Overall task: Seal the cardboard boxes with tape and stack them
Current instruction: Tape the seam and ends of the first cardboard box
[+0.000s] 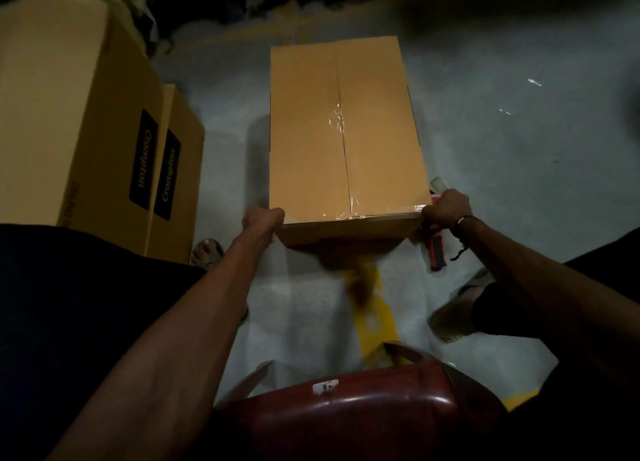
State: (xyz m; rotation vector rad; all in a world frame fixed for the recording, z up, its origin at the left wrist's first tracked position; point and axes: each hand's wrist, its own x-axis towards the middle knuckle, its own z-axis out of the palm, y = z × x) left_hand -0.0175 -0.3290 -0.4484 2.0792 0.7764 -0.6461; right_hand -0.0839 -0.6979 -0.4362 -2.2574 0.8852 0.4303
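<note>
The box (pixel 346 131) sits on the floor (pixel 502 148), seam taped. Left hand (pixel 264 218) presses its near corner; right hand (pixel 445 207) grips the dispenser (pixel 437 249) there. Judging so: run the edge strip flat (no wrinkles), bracing the box.

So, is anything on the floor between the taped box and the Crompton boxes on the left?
Nothing visible: only bare floor separates the taped box from the Crompton boxes. Both hands already grip its near corners.
</note>
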